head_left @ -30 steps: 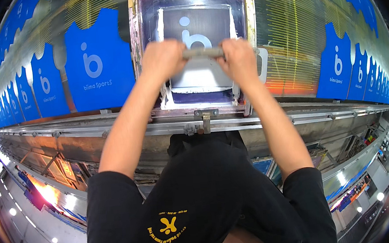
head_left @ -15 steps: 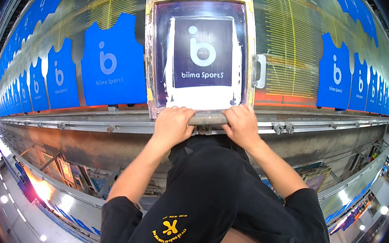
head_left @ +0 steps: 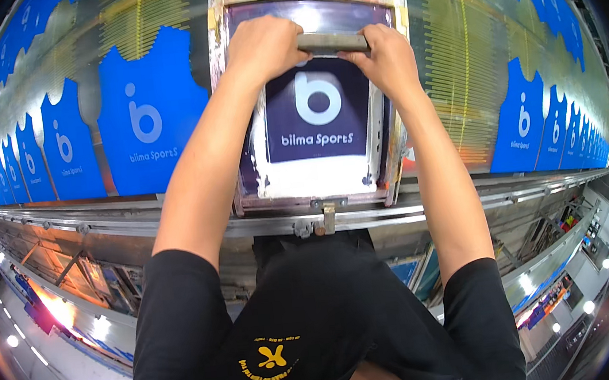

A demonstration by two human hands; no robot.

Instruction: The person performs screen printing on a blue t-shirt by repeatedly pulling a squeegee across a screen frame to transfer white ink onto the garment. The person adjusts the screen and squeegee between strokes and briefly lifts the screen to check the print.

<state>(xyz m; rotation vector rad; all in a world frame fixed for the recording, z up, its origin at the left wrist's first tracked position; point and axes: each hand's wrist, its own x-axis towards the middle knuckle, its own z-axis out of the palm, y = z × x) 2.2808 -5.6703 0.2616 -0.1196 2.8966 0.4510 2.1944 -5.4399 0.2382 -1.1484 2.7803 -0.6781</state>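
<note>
Both hands grip a squeegee near the far end of a printing screen in a worn, ink-stained frame. My left hand is wrapped round its left end, fingers closed. My right hand closes on the right end, thumb on the near side. The squeegee's lower edge is mostly hidden by my hands and its bar. Below it, the dark stencil shows a pale rounded logo and lettering. White ink pools along the screen's near end and streaks both sides.
Blue sleeveless garment pieces with pale logos lie in a row to the left, and more blue pieces lie to the right. A metal rail runs along the table's near edge. A metal clamp sits at the screen's near side.
Both hands have moved away from me with the squeegee, from the screen's near edge to its far end. My arms are now stretched out over the screen.
</note>
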